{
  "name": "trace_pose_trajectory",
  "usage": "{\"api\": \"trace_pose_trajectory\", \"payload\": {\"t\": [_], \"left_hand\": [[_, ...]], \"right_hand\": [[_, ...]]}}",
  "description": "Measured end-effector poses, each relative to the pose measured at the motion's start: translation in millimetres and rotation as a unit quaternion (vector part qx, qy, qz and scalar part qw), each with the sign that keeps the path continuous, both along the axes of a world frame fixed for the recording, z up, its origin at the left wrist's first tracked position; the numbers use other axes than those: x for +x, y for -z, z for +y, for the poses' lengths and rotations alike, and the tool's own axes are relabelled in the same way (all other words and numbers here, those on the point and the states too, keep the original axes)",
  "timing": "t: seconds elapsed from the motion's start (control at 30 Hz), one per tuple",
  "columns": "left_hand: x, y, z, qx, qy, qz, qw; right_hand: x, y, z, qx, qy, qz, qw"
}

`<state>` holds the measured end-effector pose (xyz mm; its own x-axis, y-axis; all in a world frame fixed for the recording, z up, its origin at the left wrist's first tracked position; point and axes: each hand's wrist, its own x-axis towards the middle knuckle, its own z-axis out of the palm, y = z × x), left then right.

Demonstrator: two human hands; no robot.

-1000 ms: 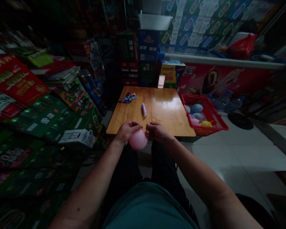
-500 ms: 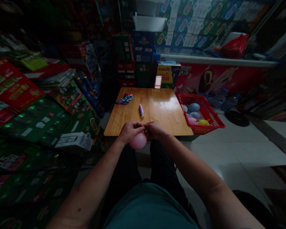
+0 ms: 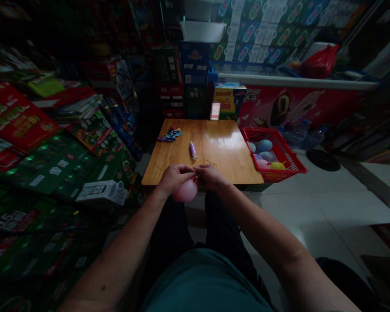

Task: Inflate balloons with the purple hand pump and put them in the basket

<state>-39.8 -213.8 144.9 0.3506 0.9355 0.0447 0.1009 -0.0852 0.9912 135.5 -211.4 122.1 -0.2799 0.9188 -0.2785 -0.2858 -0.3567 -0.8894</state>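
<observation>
I hold a small inflated pink balloon [image 3: 185, 192] just in front of the near edge of a wooden table [image 3: 227, 151]. My left hand [image 3: 173, 177] curls over the balloon's top left. My right hand [image 3: 209, 177] pinches at the balloon's neck, fingertips meeting those of the left hand. On the table lie a purple pump [image 3: 193, 150], a few rubber bands [image 3: 210, 164] and a pile of flat balloons [image 3: 170, 134].
A red basket [image 3: 290, 162] with several inflated balloons stands on the floor right of the table. Stacked cartons [image 3: 52, 147] crowd the left side. A phone [image 3: 215, 111] stands at the table's far edge. White tiled floor [image 3: 328, 208] lies to the right.
My hands have drawn closer together over the balloon, and the balloon has shifted slightly left and lower under my left hand. The view has turned a little to the right.
</observation>
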Motion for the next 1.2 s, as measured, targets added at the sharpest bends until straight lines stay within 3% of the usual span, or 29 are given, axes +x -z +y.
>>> {"api": "trace_pose_trajectory", "payload": {"t": [0.2, 0.33, 0.53, 0.63, 0.77, 1.0, 1.2], "left_hand": [[2, -0.2, 0, 0.022, -0.065, 0.060, 0.996], [-1, -1.6, 0, 0.040, -0.067, 0.105, 0.991], [0, -4.0, -2, 0.077, -0.036, 0.159, 0.984], [1, -3.8, -2, 0.092, -0.038, 0.180, 0.979], [1, -2.2, -2, 0.097, -0.071, 0.190, 0.974], [-2, -0.9, -1, 0.047, -0.082, 0.111, 0.989], [-19, -6.8, -3, -0.057, -0.034, 0.002, 0.998]], "right_hand": [[-6, -3.2, -4, 0.037, 0.031, -0.032, 0.998], [-6, -5.0, -5, 0.080, 0.037, -0.058, 0.994], [-9, -5.4, -8, 0.231, 0.096, -0.219, 0.943], [-12, -11.8, -14, 0.244, 0.130, -0.253, 0.927], [-15, -21.7, -22, 0.236, 0.150, -0.252, 0.927], [-12, -17.9, -21, 0.187, 0.090, -0.178, 0.962], [7, -20.7, -27, 0.191, -0.001, -0.241, 0.951]]}}
